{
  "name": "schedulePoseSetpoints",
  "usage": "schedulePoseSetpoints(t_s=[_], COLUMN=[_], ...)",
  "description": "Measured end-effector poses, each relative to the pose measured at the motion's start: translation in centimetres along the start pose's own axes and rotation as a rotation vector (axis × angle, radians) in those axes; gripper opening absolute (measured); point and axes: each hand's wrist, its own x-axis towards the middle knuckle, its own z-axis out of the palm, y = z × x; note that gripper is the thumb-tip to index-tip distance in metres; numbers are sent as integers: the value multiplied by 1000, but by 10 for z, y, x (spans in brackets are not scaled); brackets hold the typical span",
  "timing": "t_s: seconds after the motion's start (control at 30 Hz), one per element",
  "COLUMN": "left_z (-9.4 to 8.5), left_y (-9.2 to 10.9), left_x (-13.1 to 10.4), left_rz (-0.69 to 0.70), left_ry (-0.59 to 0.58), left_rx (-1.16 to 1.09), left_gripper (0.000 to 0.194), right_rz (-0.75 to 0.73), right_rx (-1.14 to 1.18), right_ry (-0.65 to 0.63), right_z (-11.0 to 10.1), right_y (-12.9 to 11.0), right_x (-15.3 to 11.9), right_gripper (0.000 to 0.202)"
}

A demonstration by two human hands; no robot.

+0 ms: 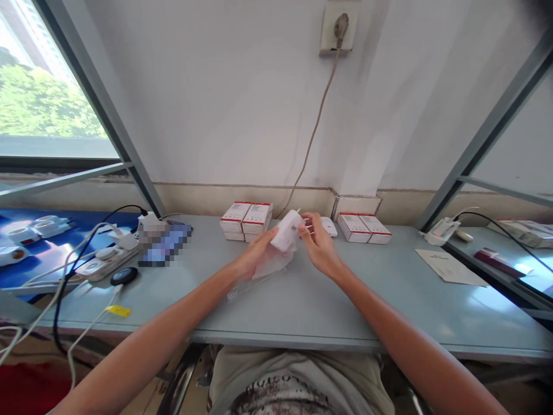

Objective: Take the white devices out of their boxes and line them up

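Smooth grey flat worktop (pixel 341 311) across lower frame. Near centre, thin crinkled clear plastic bag (pixel 273 263) below one white plastic block-shaped device (pixel 285 233), held above worktop. Left hand (pixel 257 252): grip closed round device's left side. Right hand (pixel 320 245): grip half-curled, fingertips at device's right end; cannot tell if clasping. Behind, centre: two side-by-side stacks of white-and-red cardboard boxes (pixel 246 216); right of centre, two matching boxes (pixel 363 226). Top, right of centre: one square wall socket (pixel 325 39).

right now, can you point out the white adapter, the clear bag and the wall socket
White adapter (pixel 286 232): head view, middle of its body.
Clear bag (pixel 273 263): head view, the film hanging below the adapter.
Wall socket (pixel 328 33): head view, its plate, left of the inserted plug.
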Motion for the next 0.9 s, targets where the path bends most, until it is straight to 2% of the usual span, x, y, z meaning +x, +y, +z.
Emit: schedulePoseSetpoints(t_s=[0.13,0.23,0.47,0.67,0.8,0.9], left_z=[-3,-1,1,1,2,1], left_y=[7,11,9,10,8,3], left_x=[-2,-5,-3,-6,-8,-7], left_rz=[-167,-244,-236,-320,-334,-330], left_ry=[-23,-10,-56,-114,-211,-236], left_rx=[-129,-164,-144,-149,-139,-114], left_gripper=[58,59,60,67,73,68], right_rz=[-95,-125,-255,-183,-50,-6], right_rx=[-37,-52,-57,-83,-63,-62], right_ry=[-105,-119,-62,-37,71,114], right_z=[1,2,5,3,-1,-3], right_y=[-3,-1,5,4,7,8], right_x=[-2,-2,2,3,5,5], right_gripper=[48,43,23,29,26,30])
